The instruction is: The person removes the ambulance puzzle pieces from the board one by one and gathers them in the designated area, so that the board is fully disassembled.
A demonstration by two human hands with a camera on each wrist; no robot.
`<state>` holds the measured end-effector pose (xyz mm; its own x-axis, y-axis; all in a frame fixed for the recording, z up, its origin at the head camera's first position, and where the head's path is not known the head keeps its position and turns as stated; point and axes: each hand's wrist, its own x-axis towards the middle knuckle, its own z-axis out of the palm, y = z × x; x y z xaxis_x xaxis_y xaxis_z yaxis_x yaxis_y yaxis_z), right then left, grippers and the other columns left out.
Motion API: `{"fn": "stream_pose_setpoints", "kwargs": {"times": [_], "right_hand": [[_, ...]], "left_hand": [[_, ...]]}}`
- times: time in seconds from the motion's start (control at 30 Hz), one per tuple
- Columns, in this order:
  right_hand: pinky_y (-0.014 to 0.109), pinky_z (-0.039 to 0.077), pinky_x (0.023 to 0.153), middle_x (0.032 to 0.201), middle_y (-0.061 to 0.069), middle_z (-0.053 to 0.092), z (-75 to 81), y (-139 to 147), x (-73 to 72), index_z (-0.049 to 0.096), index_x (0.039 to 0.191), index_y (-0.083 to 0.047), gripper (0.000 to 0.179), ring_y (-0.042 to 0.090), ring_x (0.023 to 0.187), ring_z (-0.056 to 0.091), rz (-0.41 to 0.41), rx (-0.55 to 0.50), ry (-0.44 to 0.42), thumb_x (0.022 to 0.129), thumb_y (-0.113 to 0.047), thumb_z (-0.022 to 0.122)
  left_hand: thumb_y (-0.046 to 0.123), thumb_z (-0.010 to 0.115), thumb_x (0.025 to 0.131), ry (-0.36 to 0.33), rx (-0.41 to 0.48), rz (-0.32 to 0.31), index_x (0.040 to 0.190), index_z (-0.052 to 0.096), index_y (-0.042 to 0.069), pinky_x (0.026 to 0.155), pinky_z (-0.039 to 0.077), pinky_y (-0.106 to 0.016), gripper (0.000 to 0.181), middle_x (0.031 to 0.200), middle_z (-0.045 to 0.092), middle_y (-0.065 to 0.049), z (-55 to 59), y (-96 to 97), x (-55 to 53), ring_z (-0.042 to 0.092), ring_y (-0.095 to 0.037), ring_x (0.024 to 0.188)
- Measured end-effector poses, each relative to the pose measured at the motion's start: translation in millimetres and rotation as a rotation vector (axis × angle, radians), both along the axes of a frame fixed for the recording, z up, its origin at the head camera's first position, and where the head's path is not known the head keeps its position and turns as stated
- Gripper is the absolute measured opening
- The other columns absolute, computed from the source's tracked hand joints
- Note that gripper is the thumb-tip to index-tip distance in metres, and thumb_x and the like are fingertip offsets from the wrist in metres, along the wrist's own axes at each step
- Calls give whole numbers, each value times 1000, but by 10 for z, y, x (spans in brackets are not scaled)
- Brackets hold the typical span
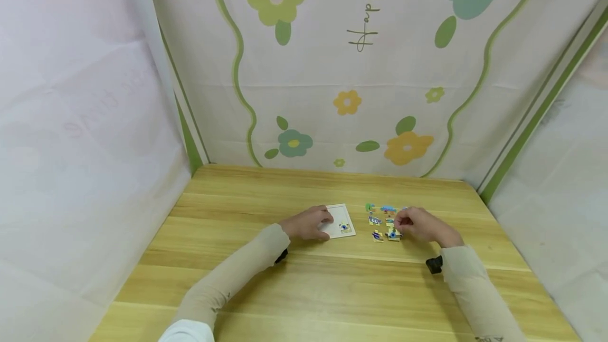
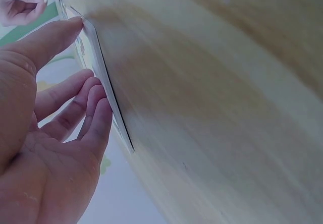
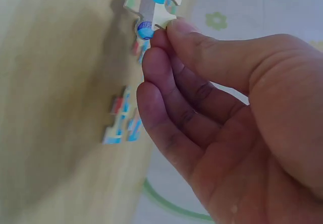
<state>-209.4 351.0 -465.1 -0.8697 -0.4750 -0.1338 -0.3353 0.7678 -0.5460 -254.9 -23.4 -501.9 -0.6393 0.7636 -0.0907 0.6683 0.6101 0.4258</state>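
A flat white puzzle tray (image 1: 338, 212) lies on the table, with one printed jigsaw piece (image 1: 344, 227) in its near right part. My left hand (image 1: 309, 224) rests on the tray's left side. The left wrist view shows its thumb at one edge and loosely bent fingers (image 2: 93, 100) touching the board. To the right of the tray, my right hand (image 1: 420, 225) pinches a jigsaw piece (image 3: 156, 2) with a blue round print between thumb and index fingertip. The piece is raised above the table. Its other fingers are bent beneath.
Several loose jigsaw pieces lie right of the tray, among them a green one (image 1: 369, 207), a blue one (image 1: 388, 208) and a yellow and purple one (image 1: 377, 236). A flower-printed cloth (image 1: 304, 83) hangs behind the wooden table (image 1: 304, 289), with pale cloth at both sides.
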Motion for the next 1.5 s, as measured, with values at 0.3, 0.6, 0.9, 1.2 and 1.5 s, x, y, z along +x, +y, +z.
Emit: {"fn": "stream_pose_setpoints", "kwargs": {"times": [0.3, 0.6, 0.9, 1.2, 1.5], "right_hand": [[25, 40, 67, 82, 1, 64, -158, 46, -30, 69, 88, -8, 18, 7, 70, 48, -8, 35, 10, 103, -2, 63], [24, 41, 67, 83, 0, 67, -140, 25, -29, 70, 88, -8, 18, 6, 69, 49, -8, 43, 1, 103, -2, 63], [26, 52, 70, 91, 4, 73, 52, -170, -65, 74, 98, -4, 6, 9, 77, 61, 48, 49, 28, 100, -3, 68], [27, 56, 76, 101, 9, 75, 80, -647, -227, 75, 112, 0, 14, 7, 84, 63, 136, 95, 61, 99, -6, 73], [30, 54, 77, 106, 8, 74, 3, -1067, -302, 75, 117, 0, 20, 10, 86, 60, 231, 109, 118, 98, -8, 75]], "left_hand": [[33, 79, 97, -17, 12, 7, 139, 66, 8, 104, 49, -28, 50, 135, 61, -4, 39, -8, 24, 57, -14, 116], [30, 79, 97, -25, 14, -5, 139, 66, 8, 100, 49, -26, 49, 132, 61, -4, 62, 9, 24, 55, -12, 111], [28, 81, 96, -26, 4, -29, 136, 68, 8, 94, 46, -23, 48, 129, 60, -3, 82, 15, -8, 53, -13, 106], [26, 81, 95, 2, -38, -45, 130, 69, 6, 90, 44, -23, 42, 125, 61, -5, 162, 28, 23, 49, -13, 101], [29, 80, 96, -2, 2, 7, 141, 64, 3, 94, 48, -28, 55, 130, 60, -8, 136, -103, -41, 52, -16, 108]]}}
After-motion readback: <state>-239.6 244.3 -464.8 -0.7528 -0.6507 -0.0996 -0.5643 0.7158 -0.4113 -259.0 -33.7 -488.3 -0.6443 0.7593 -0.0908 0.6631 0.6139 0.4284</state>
